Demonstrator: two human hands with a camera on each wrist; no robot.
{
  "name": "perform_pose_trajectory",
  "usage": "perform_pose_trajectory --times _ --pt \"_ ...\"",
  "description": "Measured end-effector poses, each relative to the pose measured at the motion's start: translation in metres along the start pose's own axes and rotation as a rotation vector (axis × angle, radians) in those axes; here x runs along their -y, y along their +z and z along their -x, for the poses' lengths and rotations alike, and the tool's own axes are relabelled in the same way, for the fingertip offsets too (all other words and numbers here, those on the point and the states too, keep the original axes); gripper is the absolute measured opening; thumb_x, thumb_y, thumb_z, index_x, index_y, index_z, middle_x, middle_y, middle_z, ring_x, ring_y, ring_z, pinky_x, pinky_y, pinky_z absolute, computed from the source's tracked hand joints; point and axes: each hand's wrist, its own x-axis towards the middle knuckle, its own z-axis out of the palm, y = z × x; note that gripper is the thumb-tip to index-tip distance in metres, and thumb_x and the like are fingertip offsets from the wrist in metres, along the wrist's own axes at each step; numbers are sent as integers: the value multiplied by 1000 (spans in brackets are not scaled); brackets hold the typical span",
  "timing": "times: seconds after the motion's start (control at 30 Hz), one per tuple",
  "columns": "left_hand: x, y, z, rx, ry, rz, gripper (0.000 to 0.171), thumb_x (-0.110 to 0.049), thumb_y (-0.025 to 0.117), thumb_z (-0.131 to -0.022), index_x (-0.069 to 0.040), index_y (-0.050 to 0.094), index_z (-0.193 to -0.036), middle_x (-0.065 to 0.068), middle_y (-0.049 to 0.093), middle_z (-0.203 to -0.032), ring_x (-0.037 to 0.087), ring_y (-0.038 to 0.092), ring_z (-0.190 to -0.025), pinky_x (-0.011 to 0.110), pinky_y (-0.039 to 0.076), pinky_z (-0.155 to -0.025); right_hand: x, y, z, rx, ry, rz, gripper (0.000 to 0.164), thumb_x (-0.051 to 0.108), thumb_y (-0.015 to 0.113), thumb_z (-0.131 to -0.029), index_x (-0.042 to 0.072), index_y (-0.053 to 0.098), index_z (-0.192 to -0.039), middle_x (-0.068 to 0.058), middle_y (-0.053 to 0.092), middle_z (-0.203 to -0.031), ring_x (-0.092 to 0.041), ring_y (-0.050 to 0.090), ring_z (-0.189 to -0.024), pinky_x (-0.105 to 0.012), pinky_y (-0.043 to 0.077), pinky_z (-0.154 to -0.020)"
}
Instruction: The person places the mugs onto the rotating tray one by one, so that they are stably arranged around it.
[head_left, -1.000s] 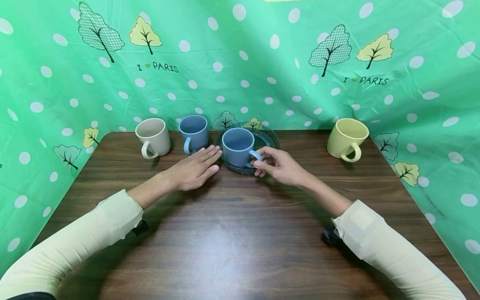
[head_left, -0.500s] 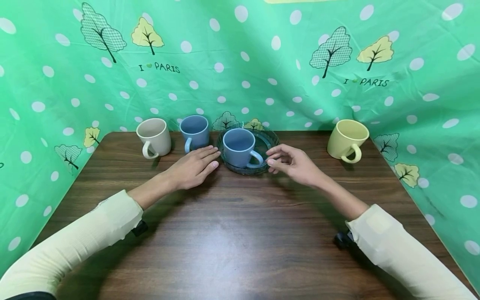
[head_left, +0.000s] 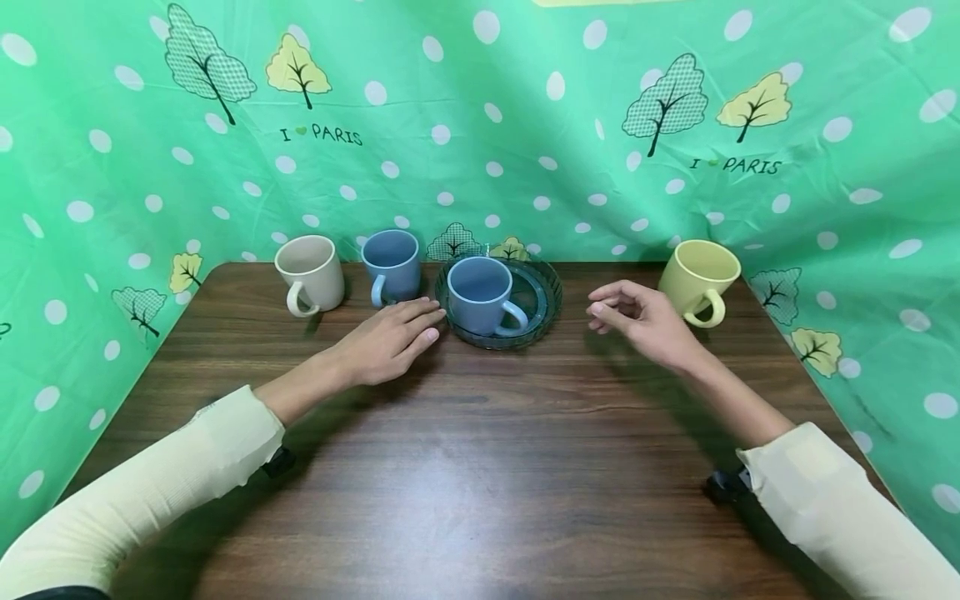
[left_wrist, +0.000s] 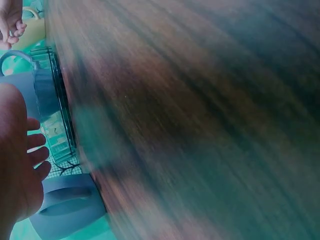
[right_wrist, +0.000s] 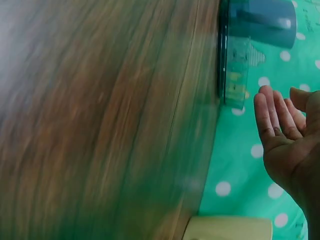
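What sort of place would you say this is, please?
It looks like a staged tabletop set, probably indoors: a brown table, a green tree-print cloth hung behind and beside it, and a blue mug in a see-through dish.

The see-through dish (head_left: 551, 307) is dark teal, the inner mug (head_left: 474, 310) dusty blue, like the left neighbouring mug (head_left: 400, 273); the far left mug (head_left: 322, 279) is off-white, the far right mug (head_left: 693, 279) pale yellow. Dark grain streaks the brown table (head_left: 450, 467). The green cloth (head_left: 465, 100) bears white dots (head_left: 486, 27), checked trees (head_left: 206, 67) and yellow trees (head_left: 295, 67).
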Motion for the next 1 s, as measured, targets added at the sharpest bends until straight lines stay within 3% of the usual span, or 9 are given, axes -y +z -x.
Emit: perform_pose_trajectory --times 0.13,0.47,0.67,1.0 --pt "0 3 1 -5 7 -1 53 -31 46 -122 -1 55 -165 24 52 -173 45 45 -165 66 38 -135 -5 -13 5 -34 24 21 23 13 69 -114 -3 72 -130 17 80 -99 -6 81 -91 -25 69 -83" --pt "-4 5 4 -24 32 3 51 -30 47 -123 -1 56 -164 25 53 -171 44 48 -164 66 40 -134 -22 -34 17 -113 32 66 22 8 66 -114 -6 70 -130 26 77 -96 2 78 -88 -20 67 -79" --pt "-6 7 6 -18 43 2 51 -29 47 -122 -1 56 -164 25 54 -171 44 48 -163 65 40 -134 -29 -44 23 -151 57 122 23 11 68 -114 -6 72 -129 22 79 -95 1 79 -85 -20 67 -77" --pt "-11 6 8 3 49 4 53 -31 46 -122 -4 53 -167 23 51 -173 44 44 -166 65 37 -136 -37 -62 32 -166 115 141 28 15 66 -116 -6 70 -134 27 78 -95 1 79 -84 -18 65 -75"
